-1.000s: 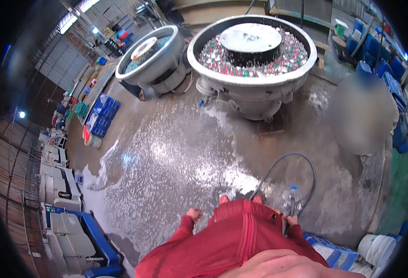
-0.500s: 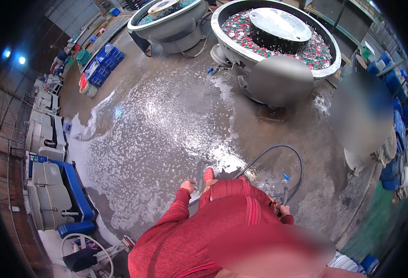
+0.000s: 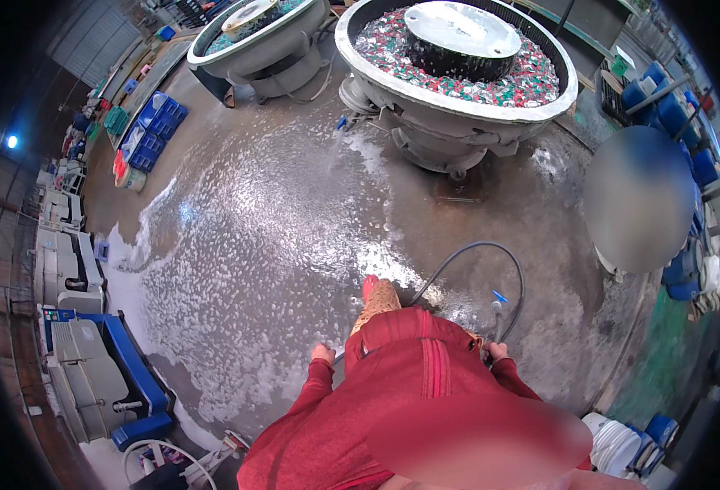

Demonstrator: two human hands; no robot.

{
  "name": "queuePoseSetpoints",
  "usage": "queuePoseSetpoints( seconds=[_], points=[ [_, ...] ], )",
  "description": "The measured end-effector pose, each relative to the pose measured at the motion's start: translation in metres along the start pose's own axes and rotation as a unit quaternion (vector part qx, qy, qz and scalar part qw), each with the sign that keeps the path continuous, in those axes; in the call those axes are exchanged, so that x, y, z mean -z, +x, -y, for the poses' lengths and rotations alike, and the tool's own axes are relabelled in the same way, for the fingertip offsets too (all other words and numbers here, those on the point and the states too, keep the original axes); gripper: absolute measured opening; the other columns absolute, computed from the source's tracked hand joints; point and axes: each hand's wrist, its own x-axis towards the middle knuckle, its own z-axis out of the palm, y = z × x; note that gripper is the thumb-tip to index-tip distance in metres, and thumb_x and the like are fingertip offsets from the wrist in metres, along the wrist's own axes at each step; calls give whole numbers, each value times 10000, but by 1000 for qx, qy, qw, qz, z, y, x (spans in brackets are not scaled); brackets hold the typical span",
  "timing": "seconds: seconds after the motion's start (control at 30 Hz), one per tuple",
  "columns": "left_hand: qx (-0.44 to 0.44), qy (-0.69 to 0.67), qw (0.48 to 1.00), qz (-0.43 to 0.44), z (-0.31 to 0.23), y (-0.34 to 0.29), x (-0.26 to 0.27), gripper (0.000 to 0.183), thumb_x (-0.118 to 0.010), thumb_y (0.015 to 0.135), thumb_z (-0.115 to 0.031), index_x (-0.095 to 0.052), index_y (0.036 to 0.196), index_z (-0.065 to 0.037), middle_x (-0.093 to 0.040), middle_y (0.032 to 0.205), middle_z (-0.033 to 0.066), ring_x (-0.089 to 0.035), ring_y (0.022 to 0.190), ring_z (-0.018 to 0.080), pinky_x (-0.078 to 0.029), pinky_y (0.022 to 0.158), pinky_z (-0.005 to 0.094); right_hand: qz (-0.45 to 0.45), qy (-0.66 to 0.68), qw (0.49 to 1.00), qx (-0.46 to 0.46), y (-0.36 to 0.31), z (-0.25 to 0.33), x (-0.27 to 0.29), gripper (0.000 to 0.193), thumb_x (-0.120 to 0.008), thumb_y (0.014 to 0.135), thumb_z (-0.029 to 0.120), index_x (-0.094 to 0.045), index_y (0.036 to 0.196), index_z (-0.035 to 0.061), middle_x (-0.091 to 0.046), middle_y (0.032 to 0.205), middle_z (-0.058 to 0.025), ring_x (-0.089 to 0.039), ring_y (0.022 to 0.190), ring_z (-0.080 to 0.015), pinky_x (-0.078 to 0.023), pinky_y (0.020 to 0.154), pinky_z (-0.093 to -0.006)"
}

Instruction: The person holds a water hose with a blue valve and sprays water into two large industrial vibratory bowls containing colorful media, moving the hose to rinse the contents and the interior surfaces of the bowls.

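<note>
My right hand (image 3: 497, 351) is at my right hip, closed round a dark hose (image 3: 520, 287). A grey nozzle with a blue valve handle (image 3: 499, 297) points forward just ahead of that hand. The hose loops out over the wet floor and passes behind my leg toward the left. My left hand (image 3: 324, 353) hangs by my left side with its fingers curled. A piece of hose shows close beside it; whether the hand grips anything is hidden. White foam (image 3: 237, 269) covers much of the floor in front and to the left.
Ahead stands a large round tub (image 3: 458, 102) full of red, green and white pieces, with a second tub (image 3: 266, 57) to its left. Grey-and-blue machines (image 3: 82, 367) line the left side. Blue crates (image 3: 154, 131) sit farther back. Blue barrels (image 3: 677, 118) stand along the right.
My left hand has dropped lower and closer to my side, its fingers now more curled. The view has shifted, and more of my left leg shows. The right hand still holds the hose.
</note>
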Motion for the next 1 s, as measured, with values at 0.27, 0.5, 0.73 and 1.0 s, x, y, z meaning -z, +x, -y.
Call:
queuePoseSetpoints(
  seconds=[0.27,0.5,0.73,1.0],
  points=[
    [1,-76,989,-125,-100,91,70,473,-628,708,-411,-583,764,57,-590,813,280,-574,834,423,-447,750,449,-65,-59,995,57,64,3,-46,155,-527,707,99,-557,649,-42,-518,540,-96,-494,411,-197,-368,370,-332],
    [36,-190,981,-27,-239,226,135,588,-516,763,-540,-594,869,33,-591,923,272,-550,943,406,-425,821,429,-49,-138,989,7,67,97,-82,119,-569,688,85,-594,635,-19,-525,518,-80,-478,386,-186,-351,362,-311],
    [75,-466,869,146,-281,344,91,318,-610,786,-297,-581,891,2,-604,706,93,-589,567,158,-493,490,306,3,-269,963,-2,14,280,-188,97,-590,648,62,-594,699,-21,-470,467,-63,-427,347,-177,-344,354,-310],
    [-12,-333,941,63,-461,546,160,531,-557,776,-501,-555,906,14,-621,750,188,-623,627,295,-489,655,403,-48,-289,955,-36,49,318,-277,87,-566,625,40,-601,650,-36,-519,474,-112,-504,356,-194,-396,333,-312]
  ],
)
